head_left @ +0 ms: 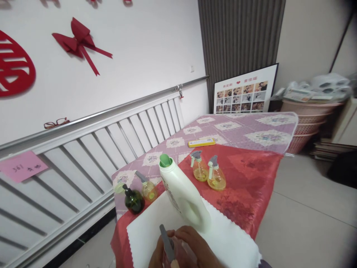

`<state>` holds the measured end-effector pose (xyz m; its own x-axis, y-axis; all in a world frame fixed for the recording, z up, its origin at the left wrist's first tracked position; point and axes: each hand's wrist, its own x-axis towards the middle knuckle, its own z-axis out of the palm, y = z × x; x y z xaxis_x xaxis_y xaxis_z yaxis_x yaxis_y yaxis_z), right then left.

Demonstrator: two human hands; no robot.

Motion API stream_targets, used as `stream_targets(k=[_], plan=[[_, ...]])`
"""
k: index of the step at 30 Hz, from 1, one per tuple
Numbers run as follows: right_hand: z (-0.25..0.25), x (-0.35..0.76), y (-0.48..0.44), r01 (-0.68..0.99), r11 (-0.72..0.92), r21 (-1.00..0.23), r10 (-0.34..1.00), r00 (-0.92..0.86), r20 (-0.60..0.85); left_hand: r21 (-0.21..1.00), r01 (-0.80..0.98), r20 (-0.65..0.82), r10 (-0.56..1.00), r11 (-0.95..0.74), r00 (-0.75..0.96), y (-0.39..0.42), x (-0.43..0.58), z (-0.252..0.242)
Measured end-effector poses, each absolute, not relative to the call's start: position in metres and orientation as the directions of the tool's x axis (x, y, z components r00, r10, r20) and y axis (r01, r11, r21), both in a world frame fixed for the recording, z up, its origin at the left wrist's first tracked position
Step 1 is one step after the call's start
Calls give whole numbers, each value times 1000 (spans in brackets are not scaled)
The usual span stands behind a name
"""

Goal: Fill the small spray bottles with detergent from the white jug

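Near the bottom edge, my left hand [158, 251] and my right hand [195, 243] are closed around a clear spray bottle with a grey trigger head [167, 243]. Just beyond them a large pale green jug [185, 197] stands uncapped on a white scalloped mat [150, 227], its green pouring spout showing at the mouth. Left of the jug are a dark green pump bottle [134, 201] and a spray bottle [150, 190] with yellowish liquid. To the right of the jug, two more spray bottles [200, 171] [216, 179] hold yellow liquid on the red cloth [245, 186].
A yellow-edged flat case [201, 142] lies on the patterned purple tablecloth [228, 126]. A pale green cap [119, 187] rests at the table's left edge. White radiator bars [131, 137] run along the wall. Stacked pink baskets [306, 119] stand at the right.
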<state>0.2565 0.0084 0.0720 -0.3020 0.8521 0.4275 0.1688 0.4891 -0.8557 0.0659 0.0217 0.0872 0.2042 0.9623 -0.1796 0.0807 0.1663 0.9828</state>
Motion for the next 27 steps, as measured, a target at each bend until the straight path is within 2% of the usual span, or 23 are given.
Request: stream_targets(k=[3, 8, 14, 19, 24, 27], plan=[[69, 245, 6, 114, 531, -840, 836, -232, 497, 986, 90, -156, 969, 141, 192, 19, 66, 85], [55, 224, 5, 19, 492, -870, 867, -102, 488, 987, 106, -142, 966, 122, 217, 18, 65, 85], [57, 213, 11, -66, 455, -888, 880, -117, 460, 988, 110, -133, 965, 111, 227, 29, 59, 79], [59, 207, 11, -71, 425, -903, 900, -71, 429, 993, 19, -121, 963, 120, 242, 35, 58, 68], [56, 205, 11, -60, 415, -908, 905, -72, 419, 974, -187, -92, 976, 130, 198, 43, 60, 74], [54, 207, 14, -60, 407, -912, 905, -111, 411, 977, -153, -99, 950, 150, 296, 46, 56, 79]])
